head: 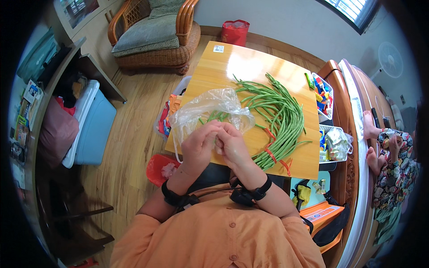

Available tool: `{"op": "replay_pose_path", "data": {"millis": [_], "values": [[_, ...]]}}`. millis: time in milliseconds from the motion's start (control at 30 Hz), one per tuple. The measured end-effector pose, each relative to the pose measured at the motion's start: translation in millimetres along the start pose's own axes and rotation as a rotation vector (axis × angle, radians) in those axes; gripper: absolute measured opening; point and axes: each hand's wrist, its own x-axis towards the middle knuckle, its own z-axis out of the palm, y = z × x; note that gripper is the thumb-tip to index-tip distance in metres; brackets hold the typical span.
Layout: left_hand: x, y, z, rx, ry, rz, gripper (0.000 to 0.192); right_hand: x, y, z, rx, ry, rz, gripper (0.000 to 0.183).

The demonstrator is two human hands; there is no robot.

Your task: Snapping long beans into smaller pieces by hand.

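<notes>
My left hand (197, 142) and my right hand (233, 142) meet at the table's near edge, fingertips pinched together. Whatever lies between the fingers is too hidden to make out. Just beyond them a clear plastic bag (214, 98) lies on the wooden table (207, 67), with some green bean pieces (218, 115) inside or behind its film; which, I cannot tell. To the right of my hands curves a large bunch of long green beans (285, 110), bound near its lower end by a red tie (270, 155).
A red bin (156, 172) stands below the table's left corner. White baskets of toy bricks (330, 90) and packets (323, 129) line the right side. Another person's bare feet (370, 125) rest farther right. A wicker armchair (150, 60) stands beyond the table at left.
</notes>
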Motion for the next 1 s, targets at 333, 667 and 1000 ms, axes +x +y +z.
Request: {"op": "replay_pose_path", "data": {"millis": [333, 667, 1000], "values": [[12, -8, -1, -0.589, 0.115, -0.538, 0.018, 15, -5, -13, 0.051, 0.15, -0.077, 0.017], [22, -42, -9, -0.132, -0.051, -0.415, 0.023, 38, 0, -42, -0.248, 0.17, -0.104, 0.025], [-2, -28, 3, -1.534, -0.005, -1.197, 0.031, -13, -14, 1, -1.286, -0.176, -1.025, 0.035]]}}
